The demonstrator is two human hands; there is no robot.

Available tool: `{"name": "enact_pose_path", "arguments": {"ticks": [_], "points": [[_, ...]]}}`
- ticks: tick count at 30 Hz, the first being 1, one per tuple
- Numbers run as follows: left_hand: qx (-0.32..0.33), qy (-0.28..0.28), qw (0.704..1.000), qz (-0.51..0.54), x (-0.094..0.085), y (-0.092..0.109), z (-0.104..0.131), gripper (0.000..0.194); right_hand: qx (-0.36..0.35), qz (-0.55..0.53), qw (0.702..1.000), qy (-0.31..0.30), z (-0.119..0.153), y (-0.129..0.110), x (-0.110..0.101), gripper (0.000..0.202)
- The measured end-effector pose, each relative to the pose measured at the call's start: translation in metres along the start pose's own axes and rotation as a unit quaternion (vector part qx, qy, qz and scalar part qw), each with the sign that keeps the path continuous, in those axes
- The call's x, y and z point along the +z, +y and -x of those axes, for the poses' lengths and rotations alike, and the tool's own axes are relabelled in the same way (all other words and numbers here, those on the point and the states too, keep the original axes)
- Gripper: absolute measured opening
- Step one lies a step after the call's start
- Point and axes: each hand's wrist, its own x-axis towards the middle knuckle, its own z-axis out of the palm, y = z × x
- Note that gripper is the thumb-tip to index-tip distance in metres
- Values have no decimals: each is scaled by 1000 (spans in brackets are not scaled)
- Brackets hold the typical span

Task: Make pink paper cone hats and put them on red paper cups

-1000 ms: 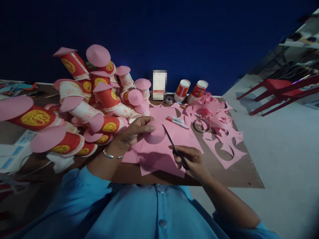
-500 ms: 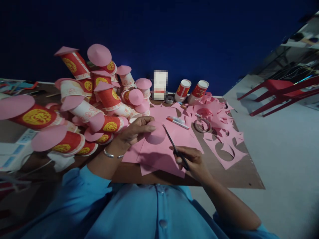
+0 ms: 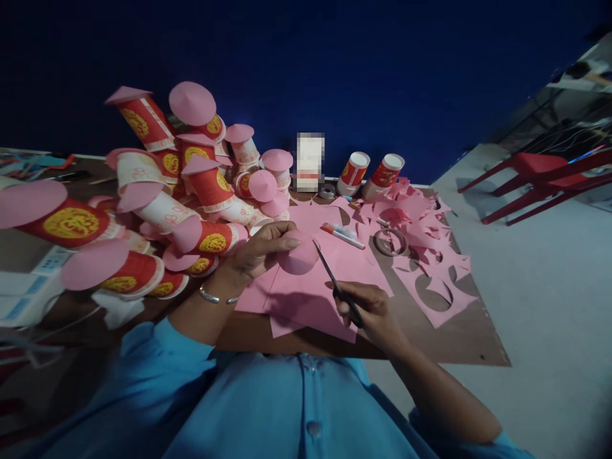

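Observation:
Between thumb and fingers my left hand (image 3: 268,247) pinches a round piece of pink paper (image 3: 299,257) by its upper left edge. My right hand (image 3: 370,309) grips a pair of scissors (image 3: 331,273) by the dark handles. The blades point up and left, with their tips at the right edge of the round piece. Larger pink sheets (image 3: 310,306) lie stacked on the table under both hands. A red-and-white marker (image 3: 343,236) rests on these sheets, beyond the scissors.
Paper cups with pink cone tops (image 3: 210,185) are heaped at the left. Two cups (image 3: 354,173) stand upside down at the back. Pink offcuts (image 3: 437,287) and a tape roll (image 3: 389,242) lie at the right of the brown table (image 3: 468,338). A red chair (image 3: 530,172) stands beyond.
Both hands keep almost the same place. A thin sliver of paper now curls by the scissor tips at the edge of the round piece. The whole view has shifted slightly.

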Motion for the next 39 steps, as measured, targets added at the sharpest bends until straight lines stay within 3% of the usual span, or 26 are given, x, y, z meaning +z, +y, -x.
{"name": "enact_pose_path", "arguments": {"ticks": [39], "points": [[-36, -17, 997, -60, -8, 2, 1, 42, -25, 32, 999, -17, -1, -8, 0, 33]]}}
